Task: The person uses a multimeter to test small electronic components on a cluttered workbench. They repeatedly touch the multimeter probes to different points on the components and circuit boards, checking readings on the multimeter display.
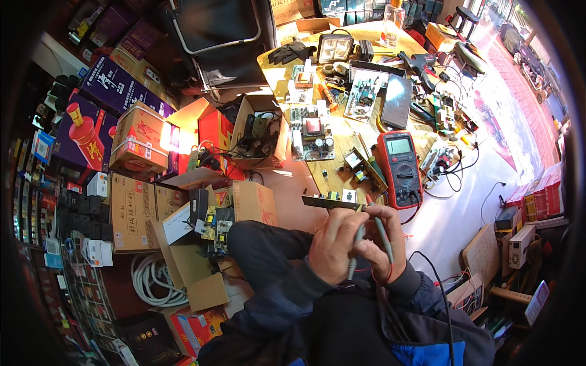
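My left hand (334, 247) is closed on a small circuit board (332, 202), which has a long dark metal strip along its near side and is held above my lap. Close beside it, my right hand (389, 253) grips a grey test probe (383, 235) that slants up toward the board. A second grey probe (354, 255) passes between the two hands; which fingers hold it I cannot tell. Whether the tips touch the board is hidden by my fingers. Just beyond the hands, a red multimeter (400, 171) with a grey display lies on the table.
Several circuit boards (311, 131) cover the wooden table (287, 76), along with a dark phone (397, 100), black gloves (292, 52) and a work light (334, 46). On the left stand open cartons (250, 204) with electronic parts, and a coiled white cable (155, 282). A black cable (441, 287) hangs beside my right arm.
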Motion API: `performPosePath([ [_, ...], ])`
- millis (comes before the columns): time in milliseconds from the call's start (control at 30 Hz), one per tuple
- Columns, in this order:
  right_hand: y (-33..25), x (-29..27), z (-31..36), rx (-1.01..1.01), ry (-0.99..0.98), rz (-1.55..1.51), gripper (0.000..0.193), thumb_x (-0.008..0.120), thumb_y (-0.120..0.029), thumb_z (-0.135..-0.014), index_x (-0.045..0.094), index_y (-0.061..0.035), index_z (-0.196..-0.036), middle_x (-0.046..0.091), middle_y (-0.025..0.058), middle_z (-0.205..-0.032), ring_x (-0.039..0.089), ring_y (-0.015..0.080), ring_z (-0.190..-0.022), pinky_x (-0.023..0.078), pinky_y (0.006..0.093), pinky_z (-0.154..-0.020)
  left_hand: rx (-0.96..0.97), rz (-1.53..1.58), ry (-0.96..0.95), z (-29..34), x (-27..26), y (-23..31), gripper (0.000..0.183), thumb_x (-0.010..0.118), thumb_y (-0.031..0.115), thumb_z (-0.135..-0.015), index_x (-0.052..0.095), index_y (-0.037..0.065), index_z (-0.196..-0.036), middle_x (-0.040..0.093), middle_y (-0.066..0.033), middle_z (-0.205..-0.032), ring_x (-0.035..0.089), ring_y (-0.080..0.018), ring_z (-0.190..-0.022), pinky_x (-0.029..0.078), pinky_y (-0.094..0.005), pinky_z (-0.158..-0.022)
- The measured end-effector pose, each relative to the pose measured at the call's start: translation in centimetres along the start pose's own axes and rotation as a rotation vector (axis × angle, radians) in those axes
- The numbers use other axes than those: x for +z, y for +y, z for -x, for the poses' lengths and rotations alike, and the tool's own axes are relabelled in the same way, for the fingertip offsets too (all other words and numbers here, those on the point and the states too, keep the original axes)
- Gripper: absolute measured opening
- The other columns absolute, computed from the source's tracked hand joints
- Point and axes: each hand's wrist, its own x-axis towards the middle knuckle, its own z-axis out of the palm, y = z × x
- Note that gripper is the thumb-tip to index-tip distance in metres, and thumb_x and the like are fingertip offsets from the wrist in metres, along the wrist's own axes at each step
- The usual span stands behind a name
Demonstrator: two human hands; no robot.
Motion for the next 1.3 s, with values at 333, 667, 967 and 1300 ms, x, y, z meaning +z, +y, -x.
performPosePath([
  [333, -0.1, -1.2, 1.0, 0.038, 0.244, -0.074, 0.039, 0.062, 0.0, -0.104, 0.046, -0.0038, -0.139, 0.063, 0.0122, -0.121, 0.068, 0.0148, -0.079, 0.052, 0.0249, -0.06, -0.033, -0.311, 0.035, -1.7, -4.7, -2.6, 0.042, 0.076, -0.003, -0.085, 0.068, 0.002, -0.126, 0.068, -0.0159, -0.121, 0.067, -0.0376, -0.108, 0.054, -0.0442, -0.096],
  [667, -0.1, -2.2, 1.1, 0.027, 0.243, -0.056, 0.038, 0.062, -0.002, -0.104, 0.047, -0.0037, -0.139, 0.065, 0.0134, -0.122, 0.068, 0.0141, -0.082, 0.051, 0.024, -0.063, -0.21, -0.176, -0.136, -1.1, -5.6, -7.5, 0.02, 0.075, -0.002, -0.085, 0.074, 0.003, -0.104, 0.069, -0.0111, -0.098, 0.069, -0.0292, -0.089, 0.056, -0.038, -0.078],
  [967, -0.1, -3.0, 0.7, 0.053, 0.236, -0.035, 0.036, 0.066, -0.005, -0.103, 0.05, -0.0027, -0.135, 0.066, 0.0161, -0.12, 0.069, 0.0171, -0.081, 0.053, 0.0265, -0.067, -0.218, -0.325, 0.331, -7.4, -16.1, -8.3, 0.011, 0.067, -0.006, -0.092, 0.069, -0.001, -0.102, 0.068, -0.0099, -0.1, 0.067, -0.0192, -0.091, 0.054, -0.0315, -0.08],
  [1300, 1.4, -2.3, -0.2, -0.018, 0.095, 0.083, 0.032, 0.067, 0.005, -0.099, 0.054, 0.0003, -0.129, 0.064, 0.0183, -0.117, 0.071, 0.0206, -0.085, 0.059, 0.0332, -0.078, -0.073, -0.647, 0.452, -28.0, -12.9, -31.4, 0.004, 0.07, 0.003, -0.091, 0.068, 0.006, -0.093, 0.066, -0.0142, -0.098, 0.069, -0.0328, -0.089, 0.055, -0.0394, -0.081],
])
